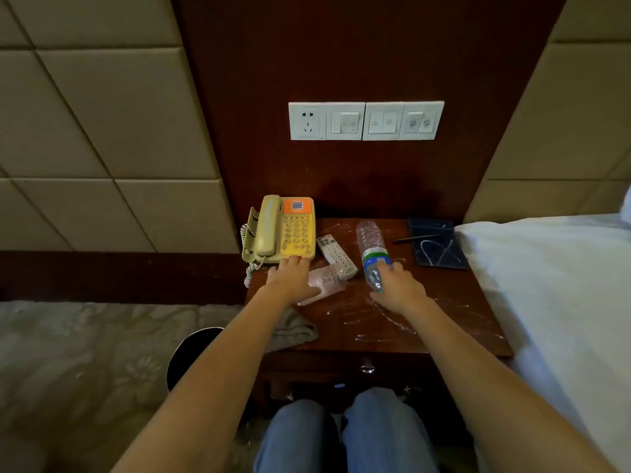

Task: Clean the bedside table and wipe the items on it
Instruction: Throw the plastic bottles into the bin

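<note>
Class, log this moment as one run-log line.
left hand: touches telephone front edge | right hand: grips labelled bottle near its neck | cloth: lies on table, front-left

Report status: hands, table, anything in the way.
Left hand open, fingers at telephone front edge. Right hand grips water bottle. Bedside table streaked, unwiped; cloth at front-left edge. Remote, crushed bottle clutter it.

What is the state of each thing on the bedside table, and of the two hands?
Telephone: handset on cradle.
Labelled bottle: lying down, gripped by the right hand.
Clear bottle: lying down, partly under the left hand.
Left hand: fingers straight, touching the telephone.
Remote control: lying flat, buttons up.
Cloth: crumpled at the front edge.
Table: streaked with white marks.
</note>
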Motion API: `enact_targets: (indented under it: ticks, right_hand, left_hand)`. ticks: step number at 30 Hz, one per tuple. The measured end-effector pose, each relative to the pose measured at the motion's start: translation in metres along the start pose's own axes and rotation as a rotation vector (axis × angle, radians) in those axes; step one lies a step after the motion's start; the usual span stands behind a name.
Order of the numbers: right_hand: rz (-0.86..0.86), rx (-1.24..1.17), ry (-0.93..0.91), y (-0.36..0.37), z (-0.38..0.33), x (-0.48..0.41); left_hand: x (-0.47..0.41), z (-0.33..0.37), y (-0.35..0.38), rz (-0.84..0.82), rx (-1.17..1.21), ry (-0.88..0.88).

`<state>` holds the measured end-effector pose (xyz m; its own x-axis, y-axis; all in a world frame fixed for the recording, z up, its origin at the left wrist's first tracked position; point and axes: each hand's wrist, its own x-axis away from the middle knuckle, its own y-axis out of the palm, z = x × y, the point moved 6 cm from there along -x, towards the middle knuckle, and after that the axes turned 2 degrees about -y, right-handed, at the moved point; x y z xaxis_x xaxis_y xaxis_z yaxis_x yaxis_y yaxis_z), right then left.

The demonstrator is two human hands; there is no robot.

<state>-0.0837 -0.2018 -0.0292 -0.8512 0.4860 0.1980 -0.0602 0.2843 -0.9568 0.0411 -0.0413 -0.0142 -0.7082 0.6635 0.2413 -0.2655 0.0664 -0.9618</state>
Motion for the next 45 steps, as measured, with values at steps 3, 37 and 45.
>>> enact_targets:
  ticks: [3, 37, 45]
  right_hand:
    - [0.008, -0.021, 0.067, 0.01, 0.012, -0.009]
    - [0.465, -0.17, -0.631, -0.021, -0.239, 0.032]
    - [0.204, -0.091, -0.716, 0.047, -0.299, 0.011]
  left_hand:
    - [-0.016, 0.001, 0.018, -0.039, -0.029, -0.017]
    - [0.118, -0.218, 0.03, 0.162, 0.125, -0.508]
    - [0.134, -0.284, 0.084, -0.023, 0.145, -0.587]
